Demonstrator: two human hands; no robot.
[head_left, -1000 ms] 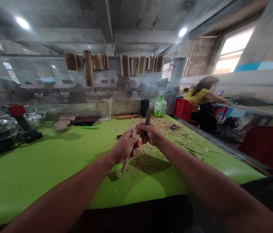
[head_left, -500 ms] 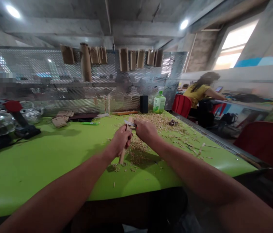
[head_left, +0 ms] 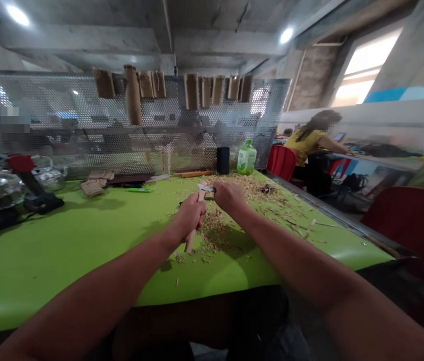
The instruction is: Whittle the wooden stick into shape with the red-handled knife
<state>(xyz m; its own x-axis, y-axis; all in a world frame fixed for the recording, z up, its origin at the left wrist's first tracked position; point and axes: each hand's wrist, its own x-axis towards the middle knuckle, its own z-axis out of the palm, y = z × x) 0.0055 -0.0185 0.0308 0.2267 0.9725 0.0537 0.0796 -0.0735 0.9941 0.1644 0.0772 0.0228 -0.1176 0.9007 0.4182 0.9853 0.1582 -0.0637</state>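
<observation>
My left hand is closed around a flat strip of pale wood, which slants away from me over the table. Its lower end sticks out below my fist and its upper end above. In my closed right hand is a knife; the handle is mostly hidden by my fingers. The blade points left and lies across the upper end of the strip. Curled wood shavings are heaped on the table under and beside both hands.
The green-covered table carries a red and black power drill at left, a green cutter, a green-labelled bottle and a black box. Behind stands a perforated metal screen. A person in yellow sits at right.
My right hand and the knife have shifted slightly to the right and up, toward the strip's far end. The left hand keeps its hold on the strip.
</observation>
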